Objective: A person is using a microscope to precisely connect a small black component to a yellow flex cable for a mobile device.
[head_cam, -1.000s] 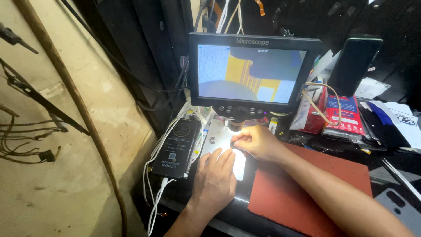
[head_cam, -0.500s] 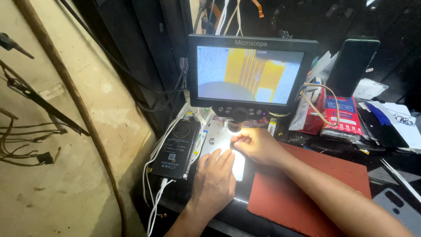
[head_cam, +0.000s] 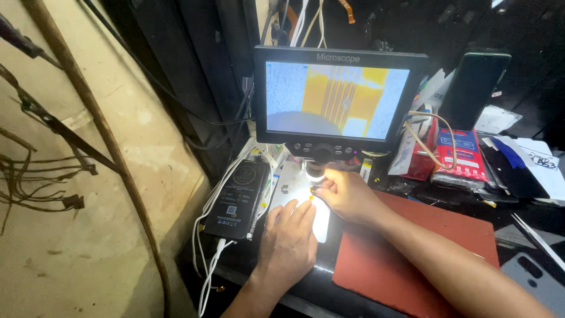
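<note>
Right hand (head_cam: 347, 194) sits under the microscope lens (head_cam: 316, 171), fingertips drawn together on a very small part (head_cam: 315, 189) on the lit white stage (head_cam: 294, 188) — too small to identify. Left hand (head_cam: 288, 238) lies flat on the stage just below, fingers spread and holding nothing, fingertips near the part as a brace.

Monitor (head_cam: 336, 100) shows yellow parallel strips on a pale ground, a blurred shadow at lower left. Judgement: fine positioning goes best watched on the monitor, wrists resting on the worktop, moves small, fingers kept from shading the field.

Surroundings: black phone (head_cam: 238, 197) with white cables (head_cam: 206, 277) just left of the stage; red mat (head_cam: 412, 259) under the right forearm; red packets (head_cam: 453, 156) and a dark upright phone (head_cam: 474, 88) to the right. The cables and the black phone crowd the left hand's side.
</note>
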